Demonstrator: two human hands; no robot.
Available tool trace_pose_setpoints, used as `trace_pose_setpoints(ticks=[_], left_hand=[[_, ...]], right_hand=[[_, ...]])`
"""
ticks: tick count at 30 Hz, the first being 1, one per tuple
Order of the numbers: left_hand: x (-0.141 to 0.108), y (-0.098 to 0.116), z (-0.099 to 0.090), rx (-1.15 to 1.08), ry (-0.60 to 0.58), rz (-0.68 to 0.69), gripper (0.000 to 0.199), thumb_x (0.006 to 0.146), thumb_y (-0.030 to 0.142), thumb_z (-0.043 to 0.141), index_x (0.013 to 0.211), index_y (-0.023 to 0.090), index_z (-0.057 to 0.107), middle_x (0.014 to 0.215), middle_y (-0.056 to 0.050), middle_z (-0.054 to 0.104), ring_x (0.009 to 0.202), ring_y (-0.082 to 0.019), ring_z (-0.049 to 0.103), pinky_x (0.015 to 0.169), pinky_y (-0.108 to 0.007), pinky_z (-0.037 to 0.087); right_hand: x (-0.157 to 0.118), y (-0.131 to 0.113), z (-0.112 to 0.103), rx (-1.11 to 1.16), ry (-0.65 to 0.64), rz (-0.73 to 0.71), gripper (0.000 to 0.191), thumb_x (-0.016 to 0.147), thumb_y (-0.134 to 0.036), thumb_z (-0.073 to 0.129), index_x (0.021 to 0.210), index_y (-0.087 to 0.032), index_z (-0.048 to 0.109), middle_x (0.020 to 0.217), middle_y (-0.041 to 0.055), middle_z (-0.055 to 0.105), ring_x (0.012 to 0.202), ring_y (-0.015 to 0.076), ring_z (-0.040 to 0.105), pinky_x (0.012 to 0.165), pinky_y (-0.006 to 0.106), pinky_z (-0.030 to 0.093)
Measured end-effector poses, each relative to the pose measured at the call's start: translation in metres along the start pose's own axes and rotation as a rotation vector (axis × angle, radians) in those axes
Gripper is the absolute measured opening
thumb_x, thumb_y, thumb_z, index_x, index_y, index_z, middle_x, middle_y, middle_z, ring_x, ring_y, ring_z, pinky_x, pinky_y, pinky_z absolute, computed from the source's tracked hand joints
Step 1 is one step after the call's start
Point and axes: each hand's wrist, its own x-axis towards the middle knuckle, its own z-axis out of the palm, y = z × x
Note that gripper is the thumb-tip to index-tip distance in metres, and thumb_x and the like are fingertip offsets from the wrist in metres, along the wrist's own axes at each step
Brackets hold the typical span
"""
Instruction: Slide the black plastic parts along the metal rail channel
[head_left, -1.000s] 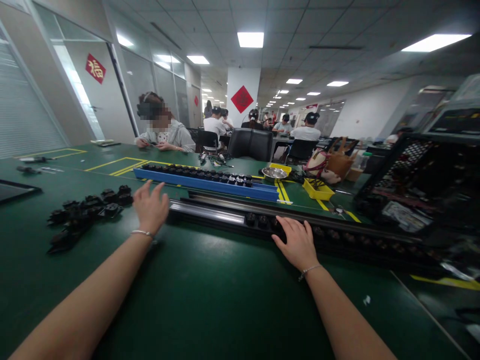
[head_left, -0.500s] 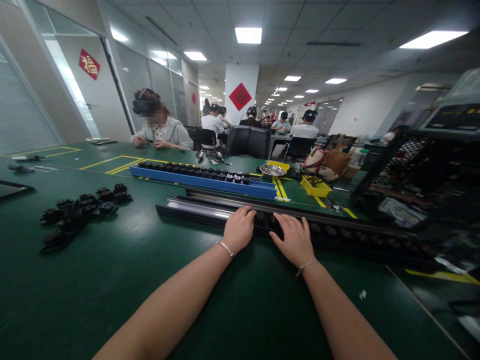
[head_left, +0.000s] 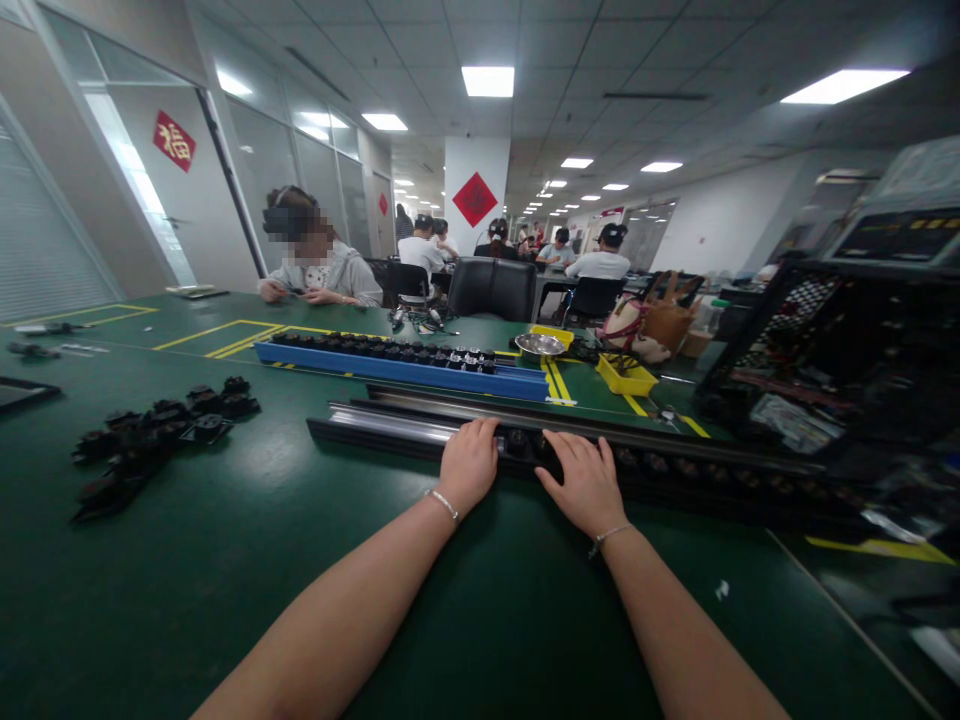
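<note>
A long black rail [head_left: 375, 435] with a shiny metal inner strip lies across the green table. My left hand [head_left: 470, 465] curls its fingers together over the near edge of this rail; its thumb is hidden. Just to its right, a small round-topped black part [head_left: 516, 441] sits in the channel, between my two hands. My right hand [head_left: 586, 482] rests on the rail with fingers spread and thumb apart, its fingertips beside the black parts there. More black parts [head_left: 679, 468] line the channel further right, dim in shadow.
Behind lies a second dark rail [head_left: 405, 398], then a blue tray [head_left: 390, 372] holding rows of black parts. Loose black parts [head_left: 150, 435] are heaped at left. A metal bowl [head_left: 540, 345] and yellow bin [head_left: 626, 376] stand beyond. A person [head_left: 322, 260] sits across the table.
The view has shifted slightly, moving the scene a little left and down. My left hand has slid slightly left from the small black part. My right hand looks much the same.
</note>
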Motion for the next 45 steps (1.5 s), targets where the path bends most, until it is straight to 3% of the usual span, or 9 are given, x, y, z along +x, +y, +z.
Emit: trace_pose_setpoints(ticks=[17, 20, 24, 27, 30, 39, 45], left_hand=[[-0.001, -0.005, -0.001, -0.006, -0.01, -0.029, 0.032, 0.088, 0.016, 0.038, 0.116, 0.021, 0.054, 0.116, -0.007, 0.058, 0.104, -0.019, 0.053, 0.091, -0.035, 0.042], [-0.004, -0.004, -0.004, 0.024, -0.022, -0.031, 0.034, 0.087, 0.017, 0.04, 0.116, 0.024, 0.056, 0.131, -0.009, 0.049, 0.109, -0.021, 0.051, 0.092, -0.036, 0.042], [-0.013, 0.001, -0.008, 0.072, -0.009, -0.065, 0.033, 0.088, 0.036, 0.043, 0.116, 0.032, 0.059, 0.147, -0.009, 0.028, 0.125, -0.032, 0.038, 0.097, -0.048, 0.036], [-0.019, 0.004, -0.01, 0.11, -0.055, -0.103, 0.038, 0.085, 0.048, 0.045, 0.119, 0.038, 0.057, 0.146, -0.007, 0.032, 0.131, -0.038, 0.027, 0.101, -0.058, 0.027], [-0.02, 0.004, -0.01, 0.129, -0.107, -0.122, 0.042, 0.083, 0.053, 0.044, 0.122, 0.038, 0.055, 0.142, -0.008, 0.038, 0.133, -0.038, 0.024, 0.101, -0.061, 0.023], [-0.018, -0.003, -0.009, 0.14, -0.106, -0.075, 0.042, 0.084, 0.056, 0.041, 0.119, 0.039, 0.056, 0.14, -0.008, 0.041, 0.134, -0.034, 0.026, 0.103, -0.06, 0.02], [-0.016, -0.005, -0.012, 0.139, -0.085, -0.064, 0.039, 0.085, 0.054, 0.04, 0.116, 0.039, 0.059, 0.138, -0.007, 0.044, 0.131, -0.03, 0.031, 0.103, -0.054, 0.025]], right_hand=[[0.0, 0.0, 0.0, 0.001, 0.005, 0.002, 0.049, 0.082, -0.041, 0.047, 0.129, -0.026, 0.045, 0.123, 0.0065, 0.056, 0.114, 0.0239, 0.047, 0.106, 0.051, 0.018], [0.0, 0.0, -0.001, 0.007, 0.001, 0.008, 0.049, 0.082, -0.04, 0.047, 0.128, -0.025, 0.045, 0.123, 0.0061, 0.056, 0.114, 0.0234, 0.046, 0.106, 0.051, 0.017], [0.0, -0.001, -0.003, 0.017, -0.005, 0.007, 0.048, 0.083, -0.039, 0.047, 0.128, -0.025, 0.045, 0.123, 0.0064, 0.056, 0.115, 0.0231, 0.046, 0.107, 0.051, 0.017], [0.0, -0.001, -0.002, 0.014, -0.001, 0.002, 0.047, 0.083, -0.04, 0.046, 0.128, -0.025, 0.045, 0.124, 0.0064, 0.056, 0.115, 0.0229, 0.046, 0.107, 0.05, 0.016], [0.0, 0.0, -0.001, 0.012, 0.005, -0.002, 0.048, 0.083, -0.04, 0.046, 0.128, -0.025, 0.045, 0.123, 0.006, 0.056, 0.115, 0.0231, 0.046, 0.107, 0.05, 0.016], [0.0, 0.0, -0.002, 0.017, -0.013, 0.003, 0.047, 0.083, -0.04, 0.045, 0.128, -0.025, 0.045, 0.123, 0.0064, 0.056, 0.115, 0.0232, 0.046, 0.107, 0.05, 0.016], [0.0, 0.0, -0.002, 0.029, -0.021, 0.008, 0.048, 0.083, -0.04, 0.045, 0.129, -0.025, 0.045, 0.124, 0.0062, 0.055, 0.116, 0.0235, 0.045, 0.107, 0.051, 0.015]])
